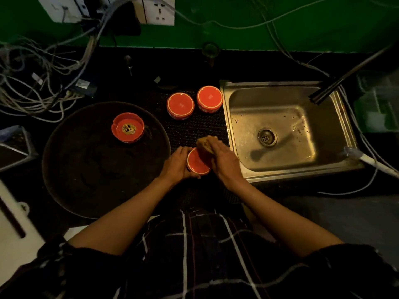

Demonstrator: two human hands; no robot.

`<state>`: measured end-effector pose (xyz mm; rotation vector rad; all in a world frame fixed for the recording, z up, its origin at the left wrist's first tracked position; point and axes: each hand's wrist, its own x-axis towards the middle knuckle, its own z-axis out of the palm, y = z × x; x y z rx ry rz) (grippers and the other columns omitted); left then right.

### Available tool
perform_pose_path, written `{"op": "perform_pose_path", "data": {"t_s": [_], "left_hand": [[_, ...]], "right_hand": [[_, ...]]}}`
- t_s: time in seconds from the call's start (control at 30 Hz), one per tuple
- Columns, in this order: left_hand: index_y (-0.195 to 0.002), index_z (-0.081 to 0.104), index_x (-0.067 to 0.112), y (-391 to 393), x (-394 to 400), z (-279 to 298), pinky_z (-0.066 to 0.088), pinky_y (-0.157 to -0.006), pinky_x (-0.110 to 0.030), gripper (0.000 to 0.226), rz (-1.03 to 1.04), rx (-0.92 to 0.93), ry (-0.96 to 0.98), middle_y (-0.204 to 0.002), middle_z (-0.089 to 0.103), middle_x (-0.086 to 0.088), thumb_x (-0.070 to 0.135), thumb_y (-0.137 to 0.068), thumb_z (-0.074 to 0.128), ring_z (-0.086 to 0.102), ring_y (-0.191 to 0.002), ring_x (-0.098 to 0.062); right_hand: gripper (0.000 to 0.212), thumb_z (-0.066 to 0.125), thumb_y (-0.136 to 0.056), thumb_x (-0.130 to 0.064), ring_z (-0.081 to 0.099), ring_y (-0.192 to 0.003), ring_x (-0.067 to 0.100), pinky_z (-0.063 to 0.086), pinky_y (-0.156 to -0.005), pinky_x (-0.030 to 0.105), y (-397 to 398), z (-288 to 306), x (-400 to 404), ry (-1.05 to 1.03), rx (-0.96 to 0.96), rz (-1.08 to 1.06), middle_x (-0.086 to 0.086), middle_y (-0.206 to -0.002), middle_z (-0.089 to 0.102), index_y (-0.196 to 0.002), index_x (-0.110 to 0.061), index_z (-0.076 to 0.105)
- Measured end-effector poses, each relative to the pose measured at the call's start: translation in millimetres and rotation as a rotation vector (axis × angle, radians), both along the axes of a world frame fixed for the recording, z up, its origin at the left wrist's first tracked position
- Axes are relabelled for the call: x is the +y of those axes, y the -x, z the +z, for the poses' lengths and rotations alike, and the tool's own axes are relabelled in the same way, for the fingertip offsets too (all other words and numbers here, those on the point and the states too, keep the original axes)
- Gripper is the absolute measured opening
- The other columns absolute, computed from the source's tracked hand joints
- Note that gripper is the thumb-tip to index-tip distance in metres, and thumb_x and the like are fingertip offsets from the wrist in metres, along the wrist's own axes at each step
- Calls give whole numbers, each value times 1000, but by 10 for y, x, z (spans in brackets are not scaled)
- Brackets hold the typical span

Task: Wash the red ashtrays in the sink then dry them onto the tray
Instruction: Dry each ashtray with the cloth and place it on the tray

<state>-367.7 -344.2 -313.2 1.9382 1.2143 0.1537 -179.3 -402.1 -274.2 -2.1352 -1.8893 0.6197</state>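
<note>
My left hand (177,164) grips a red ashtray (197,161) turned bottom up, over the dark mat between the tray and the sink. My right hand (223,157) presses a yellowish sponge (206,143) against its far edge. Two more red ashtrays (180,105) (209,98) stand bottom up on the mat, left of the sink. One red ashtray (127,127) sits upright on the round dark tray (86,182), with a gold mark inside. The steel sink (280,130) lies to the right, its basin holding no ashtray.
A dark faucet spout (336,83) reaches over the sink's back right corner. Tangled white cables (32,87) lie on the counter at the left, under wall sockets (158,9). A white hose (367,158) runs along the sink's right edge. A green wall backs the counter.
</note>
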Motion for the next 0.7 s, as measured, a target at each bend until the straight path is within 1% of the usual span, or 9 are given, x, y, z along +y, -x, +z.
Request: {"op": "perform_pose_path", "data": {"t_s": [0.1, 0.2, 0.27, 0.33, 0.37, 0.43, 0.53, 0.63, 0.7], "left_hand": [[-132, 48, 19, -11, 4, 16, 52, -85, -47, 98, 6, 4, 2, -123, 53, -2, 59, -52, 90, 57, -110, -23], [-128, 50, 19, 2, -2, 6, 52, -81, -46, 93, 10, 12, -6, -120, 54, -2, 60, -53, 89, 58, -105, -23], [-126, 51, 21, 12, 1, -3, 53, -80, -45, 91, 8, 13, -5, -119, 54, -1, 60, -53, 89, 59, -104, -22], [-129, 50, 22, 16, 9, -12, 53, -81, -44, 87, -5, 6, -11, -122, 54, -1, 54, -57, 88, 59, -107, -23], [-131, 49, 22, 13, 9, -21, 53, -82, -45, 83, -14, 8, -23, -123, 53, -2, 50, -62, 86, 60, -109, -24], [-133, 47, 21, 3, -5, -25, 54, -82, -46, 79, -19, 20, -44, -125, 53, -3, 45, -67, 82, 60, -110, -27], [-133, 47, 20, 7, -24, -27, 53, -83, -48, 85, -12, 12, -33, -127, 53, -4, 50, -63, 85, 58, -112, -26], [-134, 47, 18, 17, -6, -17, 52, -87, -44, 99, -16, -4, -6, -127, 52, -2, 57, -53, 89, 55, -115, -22], [-133, 47, 19, 12, 4, -5, 51, -87, -42, 104, -7, -5, 8, -127, 52, -1, 61, -48, 90, 54, -115, -21]], "right_hand": [[81, 68, -81, -12, 35, -141, 40, 35, -111, 54, 260, -118, -58, 63, -35, 65, 13, -159, 33, -154, -17, 33], [88, 74, -74, -24, 35, -137, 39, 35, -107, 57, 302, -172, -85, 84, -88, 112, 11, -160, 30, -153, -17, 35], [85, 72, -76, -27, 35, -137, 38, 32, -106, 60, 260, -183, -124, 65, -84, 183, 10, -160, 30, -153, -18, 36], [75, 64, -82, -25, 34, -139, 37, 27, -109, 62, 198, -206, -191, 30, -74, 257, 8, -161, 30, -152, -21, 38], [70, 59, -86, -25, 33, -140, 35, 26, -110, 61, 157, -219, -245, 14, -73, 305, 6, -161, 30, -152, -23, 38], [63, 56, -92, -26, 28, -145, 29, 22, -114, 56, 55, -242, -377, -3, -74, 393, -1, -162, 28, -152, -27, 37], [61, 52, -97, -27, 17, -150, 22, 16, -114, 43, -156, -213, -485, 22, -99, 479, -9, -164, 21, -154, -33, 30], [62, 52, -96, -30, 16, -151, 21, 25, -104, 37, -394, -131, -410, 33, -137, 513, -8, -164, 21, -154, -33, 31], [71, 60, -89, -25, 20, -149, 23, 31, -103, 39, -513, -54, -300, 50, -162, 438, -3, -164, 22, -154, -31, 32]]}}
